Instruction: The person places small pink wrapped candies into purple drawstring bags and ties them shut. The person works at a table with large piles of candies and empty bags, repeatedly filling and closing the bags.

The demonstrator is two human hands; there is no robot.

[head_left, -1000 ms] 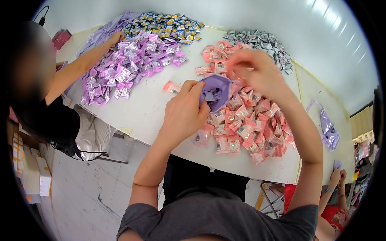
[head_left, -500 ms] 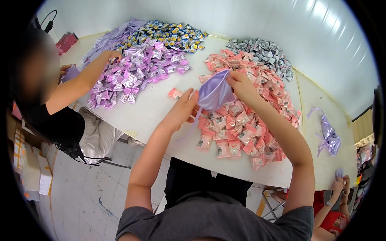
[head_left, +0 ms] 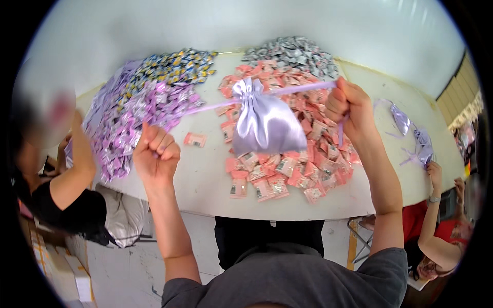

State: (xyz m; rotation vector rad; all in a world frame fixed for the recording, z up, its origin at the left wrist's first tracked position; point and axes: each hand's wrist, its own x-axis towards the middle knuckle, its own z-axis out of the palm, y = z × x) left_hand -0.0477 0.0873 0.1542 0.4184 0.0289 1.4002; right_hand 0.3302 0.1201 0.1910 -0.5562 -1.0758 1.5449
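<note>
A lilac satin drawstring pouch [head_left: 267,123] hangs in the air over the heap of pink packets [head_left: 323,149], its neck gathered tight and its body spread below. My left hand [head_left: 158,154] is closed at the left, holding one ribbon end, though part of that ribbon blends into the purple packets behind. At the right, my right hand [head_left: 350,107] is closed round the other ribbon, which runs taut to the pouch's neck. What the pouch contains is hidden by the cloth.
Purple packets [head_left: 146,110], blue-and-yellow packets [head_left: 172,66] and grey packets [head_left: 295,51] lie heaped toward the wall. One pink packet [head_left: 195,139] lies apart. Co-workers sit at both sides; the right one's hand [head_left: 435,174] touches lilac pouches [head_left: 422,143].
My hands have moved apart, pulling the ribbons; the pouch, held open before, now has its neck drawn closed. At right, a second pouch now lies beside the first, under the co-worker's hand.
</note>
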